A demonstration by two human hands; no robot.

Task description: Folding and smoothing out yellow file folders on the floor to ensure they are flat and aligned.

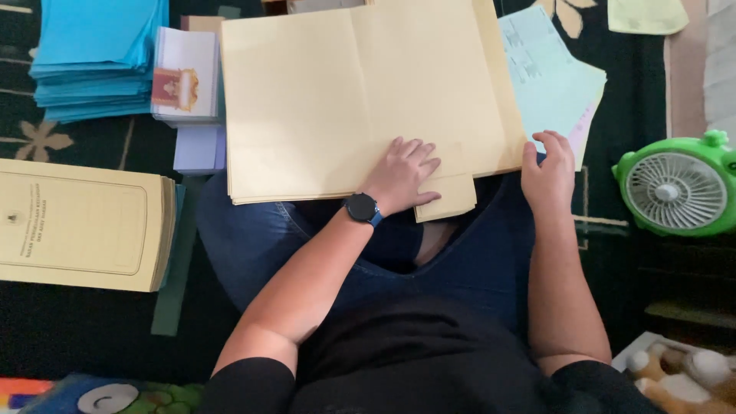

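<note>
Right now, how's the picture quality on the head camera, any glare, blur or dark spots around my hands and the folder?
Head view: soft, even light, no glare on the tan folder; left hand and right hand look sharp, with little motion blur; the lap and dark carpet fall into deep shadow, losing detail; the green fan is bright but not blown out; slight wide-angle stretch at the edges.

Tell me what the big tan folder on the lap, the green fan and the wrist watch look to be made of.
Tan folder: matte card or thick paper, going by its flat crease and dull surface; the left hand presses on it.
Green fan: probably moulded plastic, with a smooth, slightly glossy shell and a pale grille.
Watch: dark glassy face; the blue strap may be rubber, but that is unclear.
</note>
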